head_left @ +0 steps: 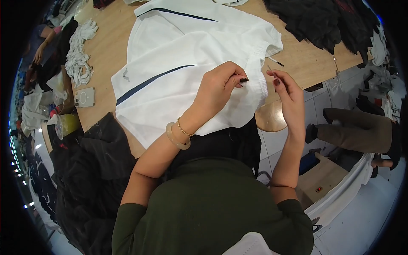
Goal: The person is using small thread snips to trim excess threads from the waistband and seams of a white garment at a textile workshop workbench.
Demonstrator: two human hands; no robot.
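White shorts [170, 85] with navy side stripes and a gathered elastic waistband [259, 78] lie spread on the wooden table. Over the waistband side, my left hand [221, 85] is closed in a pinch; what its fingertips hold, if anything, is too small to make out. To its right, a thin pointed metal piece [270, 69] sticks up from between the thumb and finger of my right hand [289, 91], just off the waistband. Beyond them, a white drawstring [272, 59] with a dark tip comes out of the waistband onto the table.
Dark garments [314, 21] are heaped at the far right, more dark fabric [91, 170] at the near left. White fabric strips [80, 53] and a white phone [85, 97] lie along the left edge. A stool [271, 117] stands below; another person [361, 129] is at the right.
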